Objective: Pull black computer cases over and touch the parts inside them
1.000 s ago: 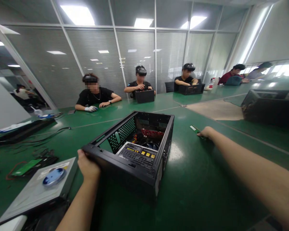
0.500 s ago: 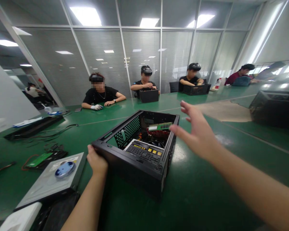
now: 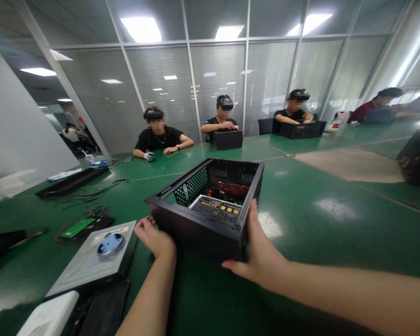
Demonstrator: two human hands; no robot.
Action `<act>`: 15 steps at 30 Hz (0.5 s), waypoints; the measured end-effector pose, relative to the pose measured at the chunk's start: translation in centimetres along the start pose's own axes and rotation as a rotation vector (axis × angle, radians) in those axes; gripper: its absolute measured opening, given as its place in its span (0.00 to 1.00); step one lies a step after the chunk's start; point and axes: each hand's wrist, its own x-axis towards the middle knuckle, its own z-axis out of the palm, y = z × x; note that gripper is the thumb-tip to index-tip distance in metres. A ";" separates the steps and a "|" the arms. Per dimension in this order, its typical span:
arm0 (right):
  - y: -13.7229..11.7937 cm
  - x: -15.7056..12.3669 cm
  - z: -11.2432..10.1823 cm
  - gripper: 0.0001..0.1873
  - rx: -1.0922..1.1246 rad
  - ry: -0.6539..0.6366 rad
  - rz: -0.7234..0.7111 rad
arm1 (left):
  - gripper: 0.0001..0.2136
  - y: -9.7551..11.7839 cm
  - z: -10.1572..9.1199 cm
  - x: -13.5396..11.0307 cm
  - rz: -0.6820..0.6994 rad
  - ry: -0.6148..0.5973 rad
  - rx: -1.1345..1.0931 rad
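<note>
A black open-topped computer case (image 3: 196,228) stands tilted away from me on the green table. Inside it I see a power supply (image 3: 217,207) with a black and yellow label, and behind that a red circuit board (image 3: 233,189). My right hand (image 3: 262,247) grips the near right corner, with fingers along the side and thumb by the lower front edge. At the left corner, my left hand (image 3: 156,237) is closed with curled fingers against the case; its fingertips are partly hidden.
To the left lie a silver optical drive (image 3: 91,261) with a round blue-and-clear item (image 3: 111,245) on it, a green circuit board (image 3: 76,227), a white box (image 3: 49,315), a cable (image 3: 108,186) and a long black panel (image 3: 73,182). Several people sit across the table (image 3: 318,247), some with cases.
My right hand has come down from beside the case onto its near right corner. The green memory stick seen in the air by its fingertips is out of sight. The view has shifted left.
</note>
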 end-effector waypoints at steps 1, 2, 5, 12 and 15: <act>0.6 2.7 0.8 0.82 -0.019 -0.033 -0.020 | 0.12 -0.2 0.2 0.0 0.002 0.040 0.007; 1.3 5.7 1.7 0.82 -0.043 -0.057 -0.023 | 0.12 -0.3 0.4 -0.1 0.010 0.065 0.014; 2.8 15.2 4.8 0.77 -0.115 -0.059 0.153 | 0.12 -0.4 0.8 -0.2 0.062 0.022 0.030; 3.9 19.7 12.3 0.42 -0.109 0.005 0.255 | 0.13 -0.3 1.4 -1.4 0.140 -0.259 0.079; 4.4 17.7 13.5 0.34 -0.103 -0.029 0.128 | 0.14 -0.6 1.6 -1.6 0.158 -0.345 0.113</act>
